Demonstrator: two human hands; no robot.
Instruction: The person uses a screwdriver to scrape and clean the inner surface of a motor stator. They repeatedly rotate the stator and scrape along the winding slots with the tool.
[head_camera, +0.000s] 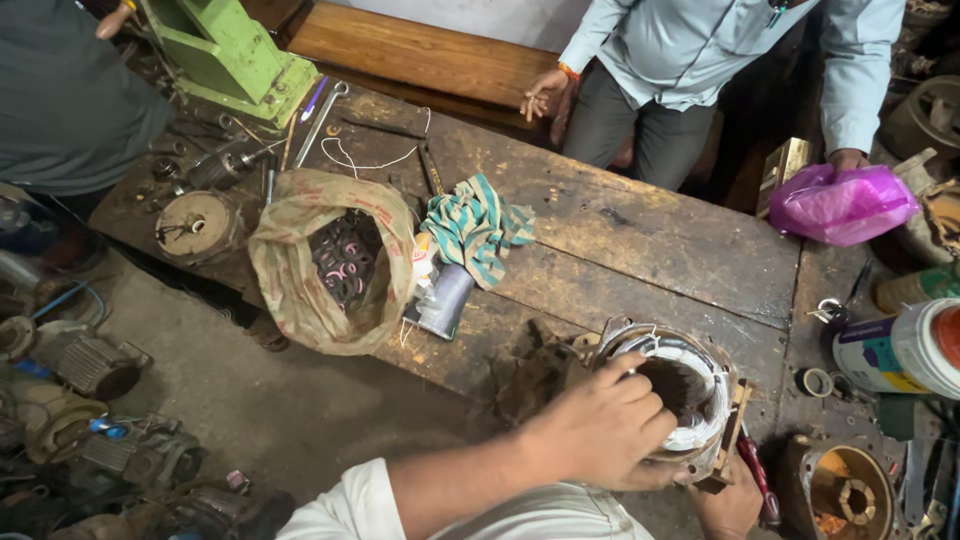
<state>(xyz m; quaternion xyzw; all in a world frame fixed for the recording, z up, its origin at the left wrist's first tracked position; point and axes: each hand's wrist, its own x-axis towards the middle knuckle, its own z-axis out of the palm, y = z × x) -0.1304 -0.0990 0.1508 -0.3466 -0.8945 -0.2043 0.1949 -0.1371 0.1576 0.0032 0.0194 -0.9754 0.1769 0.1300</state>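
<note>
Nearest the camera, a white sleeve (350, 505) leads up to the left hand (600, 430), fingers curled together and pressed down into the mouth of a motor stator (690, 400) — a round metal housing with pale windings around a dark bore. It sits at the near right edge of the counter (640, 240), a worn wooden top. Right hand (730, 505) is just below the housing, touching its near side; whether it grips or only steadies cannot be told, since most of it is cut off by the frame edge. A red-handled tool (760, 485) lies just beside that hand.

Left of the stator: a small grey cylinder (445, 300), then an open sack (330, 260) holding dark rings. A striped cloth (475, 225) lies just beyond the cylinder. Far left — a green machine (230, 55).

Far side of the counter: another person in a light shirt (700, 45), one hand resting on a pink plastic bag (840, 205). A white tub (900, 350) lies at the right.
</note>
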